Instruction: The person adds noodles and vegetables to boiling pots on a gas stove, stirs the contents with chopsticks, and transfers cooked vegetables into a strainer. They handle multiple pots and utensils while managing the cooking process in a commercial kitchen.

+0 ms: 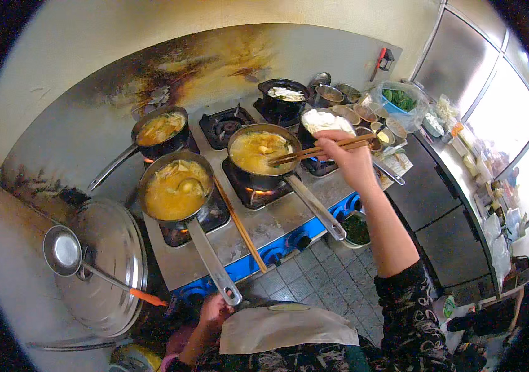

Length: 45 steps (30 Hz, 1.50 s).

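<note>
My right hand [338,146] grips brown wooden chopsticks [311,151]. Their tips dip into yellow-orange soup in the middle long-handled saucepan [311,197], which sits over a lit gas burner. At the stove's front edge, my left hand [215,309] is close to the handle end of the front-left saucepan [208,260]. Its fingers are partly hidden, so whether it touches the handle or a knob is unclear. Inside that front-left pan, a ladle [191,187] rests in the soup. A long pair of wooden chopsticks [241,223] lies across the stovetop between the two pans.
Another saucepan of soup [113,166] stands at back left, beside a bare burner [228,126]. A black pot [283,109] and a pan with white food [327,121] are farther right, near seasoning containers [365,113]. A large metal lid [106,279] and orange-handled ladle [62,250] are left.
</note>
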Available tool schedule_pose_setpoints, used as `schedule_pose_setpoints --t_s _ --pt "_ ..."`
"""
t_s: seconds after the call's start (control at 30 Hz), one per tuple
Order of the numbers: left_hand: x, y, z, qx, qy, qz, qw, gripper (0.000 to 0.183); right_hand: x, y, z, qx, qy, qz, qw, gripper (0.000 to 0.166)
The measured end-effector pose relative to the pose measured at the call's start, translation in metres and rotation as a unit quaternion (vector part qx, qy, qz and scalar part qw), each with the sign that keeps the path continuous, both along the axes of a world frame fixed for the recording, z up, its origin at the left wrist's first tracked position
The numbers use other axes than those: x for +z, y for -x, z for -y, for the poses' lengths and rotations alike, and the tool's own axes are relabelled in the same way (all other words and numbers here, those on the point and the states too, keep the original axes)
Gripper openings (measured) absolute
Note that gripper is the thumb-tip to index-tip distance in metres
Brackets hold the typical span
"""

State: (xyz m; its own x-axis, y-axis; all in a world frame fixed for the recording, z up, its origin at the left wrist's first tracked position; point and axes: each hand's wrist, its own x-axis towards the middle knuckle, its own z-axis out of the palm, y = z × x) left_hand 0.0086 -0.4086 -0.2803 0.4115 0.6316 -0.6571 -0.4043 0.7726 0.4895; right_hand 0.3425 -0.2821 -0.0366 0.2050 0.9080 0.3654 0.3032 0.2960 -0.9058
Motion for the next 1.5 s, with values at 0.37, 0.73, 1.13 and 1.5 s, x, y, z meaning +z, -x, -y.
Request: schedule_pose_setpoints --t_s 0.37,0.73,1.13,1.5 --pt "-0.03 -0.008 0.01 -0.111 -0.122 -0.248 0.955 0.026 0.077 -0.156 0.029 -0.122 0.005 0.075 0.99 0.03" --pt "-0.271 0.042 0.114 -0.039 -0.313 -0.54 0.78 0.02 0.018 -0.285 -0.067 0.072 0.103 0.109 0.986 0.028" --pt "-0.245 -0.069 0.266 -0.172 0.068 -0.651 0.736 0.026 -0.04 -0.331 -0.095 0.106 0.028 -0.244 0.963 0.028" --pt "-0.291 -0.054 0.204 0.282 0.062 -0.172 0.942 0.035 0.018 -0.224 -0.116 0.212 0.104 0.132 0.963 0.015"
